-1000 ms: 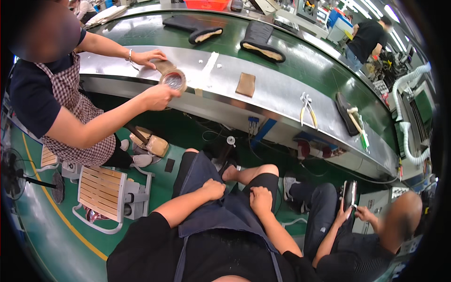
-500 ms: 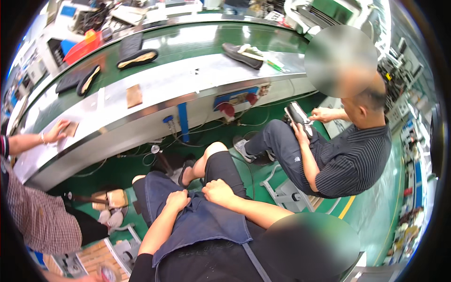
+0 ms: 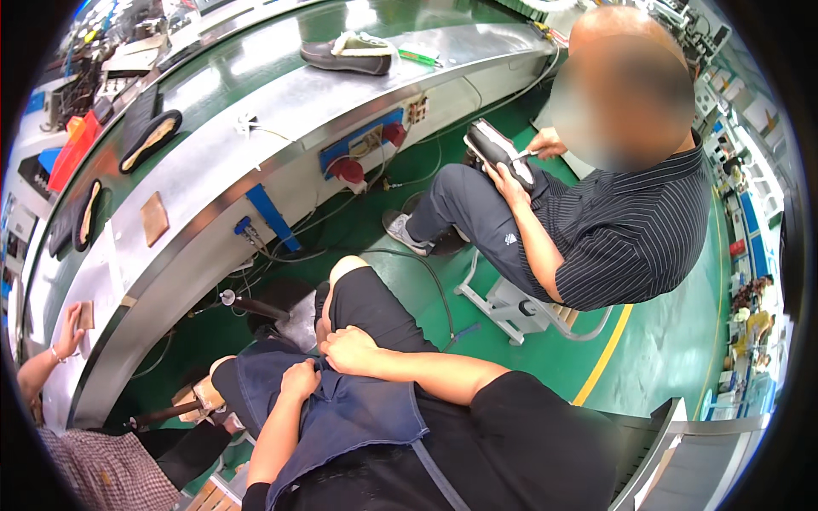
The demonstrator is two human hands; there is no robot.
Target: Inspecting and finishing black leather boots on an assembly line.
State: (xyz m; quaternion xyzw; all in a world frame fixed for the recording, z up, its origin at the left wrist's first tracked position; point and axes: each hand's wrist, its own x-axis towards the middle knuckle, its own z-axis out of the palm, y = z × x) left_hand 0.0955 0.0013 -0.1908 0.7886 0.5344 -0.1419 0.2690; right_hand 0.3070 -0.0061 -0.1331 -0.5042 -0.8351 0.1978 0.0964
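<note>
Two bare hands rest on the lap, on the near side of the metal worktop [image 3: 204, 175] and well apart from it. The left hand [image 3: 300, 378] has its fingers curled inward against the front of the blue apron [image 3: 341, 417]; the right hand [image 3: 348, 350] is folded into a loose fist just beside it. No gap shows between fingers and palm on either hand; whether a fold of cloth is gripped inside cannot be told. The apron is draped over the thighs, below the worktop's near edge, presumably to protect the clothing. A tan rectangular piece [image 3: 154, 219] lies flat on the worktop, probably so that it stays stable and accessible. Beyond its far edge, two dark boots [image 3: 152, 140] lie on their sides, a position likely to limit rolling. Toward its right end, a dark shoe [image 3: 345, 58] rests sole down, with a green-and-white item [image 3: 417, 56] beside it. On the near side of that end, a seated co-worker braces a black-and-white shoe [image 3: 498, 152] in one hand, apparently to steady it for the thin tool in the other. At the worktop's left end, another person's hand [image 3: 68, 334] touches a small tan piece [image 3: 87, 315].
</note>
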